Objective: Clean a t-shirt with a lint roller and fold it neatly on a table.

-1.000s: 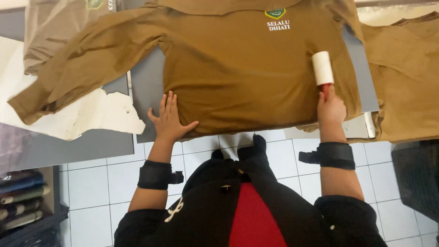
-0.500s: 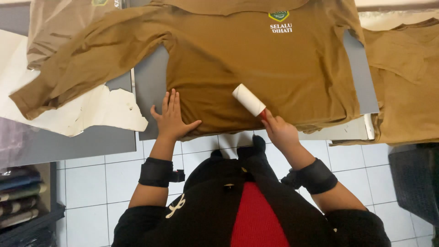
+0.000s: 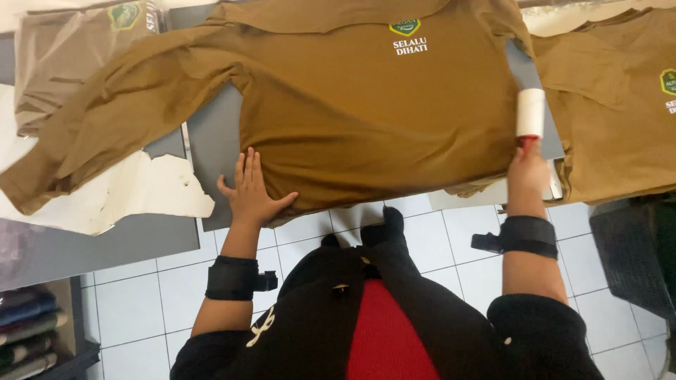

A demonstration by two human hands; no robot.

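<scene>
Left hand (image 3: pixel 248 191) lies flat, released, pinning the brown shirt's (image 3: pixel 366 119) hem on the grey surface (image 3: pixel 211 148). Right hand (image 3: pixel 528 172) has its grip clenched on a light lint roller (image 3: pixel 530 112) at the shirt's edge. The cloth looks soft, limp; best pinned flat.

Landmark = brown long-sleeve shirt (image 3: pixel 366 112), plain mustard-brown w/ small green-yellow crest & white lettering at chest. Lint roller (image 3: pixel 529 112) at its right edge: white roll, red neck. 2nd shirt (image 3: pixel 620 105) right of it: same brown, green crest, white print. Left of it: bagged shirt (image 3: pixel 77 63), paler tan under clear plastic, green badge; cream-white paper (image 3: pixel 134 190) below sleeve. Table (image 3: pixel 215 141) under it: grey. Floor (image 3: pixel 436 239) below it: white tiles, grey grout. Wrist straps (image 3: pixel 232 278) black; person's top black w/ red centre panel
</scene>
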